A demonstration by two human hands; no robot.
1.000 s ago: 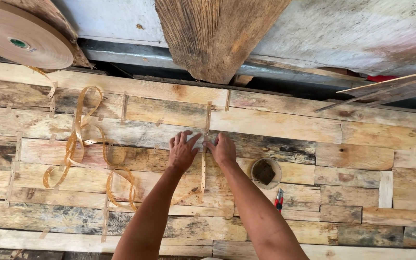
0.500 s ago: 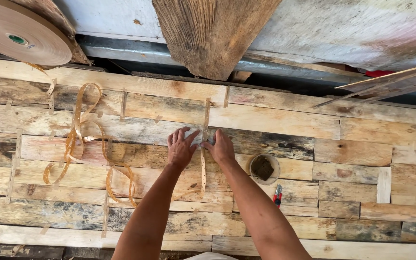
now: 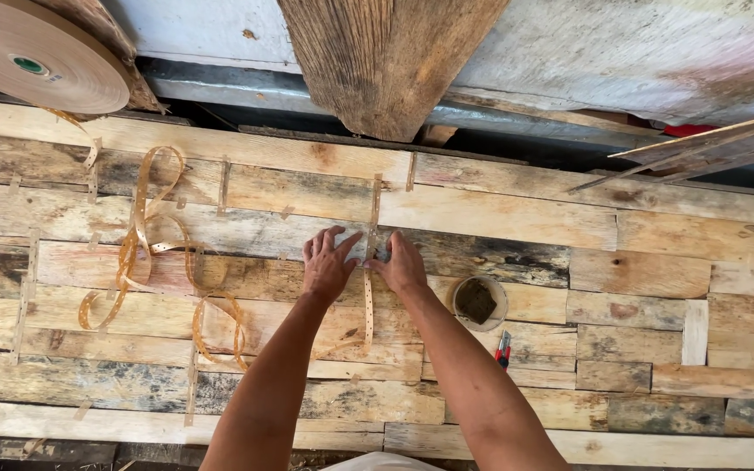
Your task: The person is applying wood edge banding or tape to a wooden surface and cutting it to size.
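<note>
both arms reach forward, left hand [image 3: 328,264] and right hand [image 3: 400,264] flat, fingers spread.

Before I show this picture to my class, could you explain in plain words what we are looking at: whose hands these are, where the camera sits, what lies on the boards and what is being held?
The camera sits on a person's head and looks down, so both bare arms are that person's own. There is no machine. The left hand and right hand press flat, side by side, on a thin, tan perforated paper strip that runs along a seam of the patchy sheet of pale and dark wooden boards. Neither hand closes in a grip. To the left lies a loose curled tan tape ribbon, leading up to a big tan tape roll. To the right stand a small round pot with a dark sponge and a red-handled cutter.
</note>
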